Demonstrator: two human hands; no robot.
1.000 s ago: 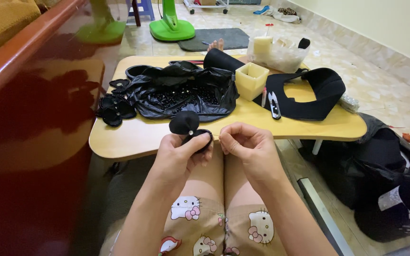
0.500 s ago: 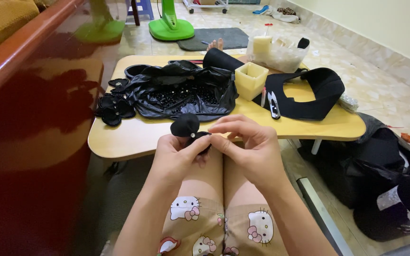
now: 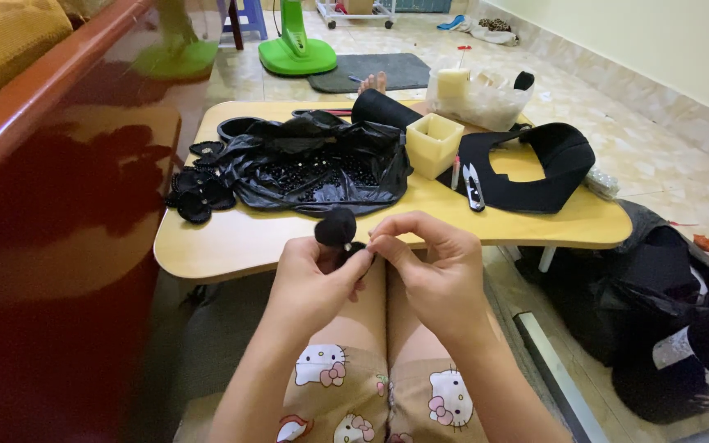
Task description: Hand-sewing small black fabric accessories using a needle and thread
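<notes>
My left hand [image 3: 315, 283] pinches a small black fabric flower piece [image 3: 336, 227] just in front of the low yellow table [image 3: 231, 238]. A tiny pale bead shows at its base. My right hand [image 3: 430, 269] meets it from the right, thumb and forefinger closed at that same spot on the piece; a needle or thread is too small to see. Both hands hover over my knees in cartoon-cat print shorts.
On the table lie a black plastic bag holding beads [image 3: 313, 168], several finished black flowers [image 3: 194, 193], a pale yellow square cup [image 3: 433, 143], snips [image 3: 473, 187], a black curved band [image 3: 547, 168] and a clear tub [image 3: 478, 94]. Red wooden furniture [image 3: 51, 205] stands left, black bags [image 3: 666, 303] right.
My right hand moved left and closed onto the flower piece in my left hand; one second ago the hands were slightly apart.
</notes>
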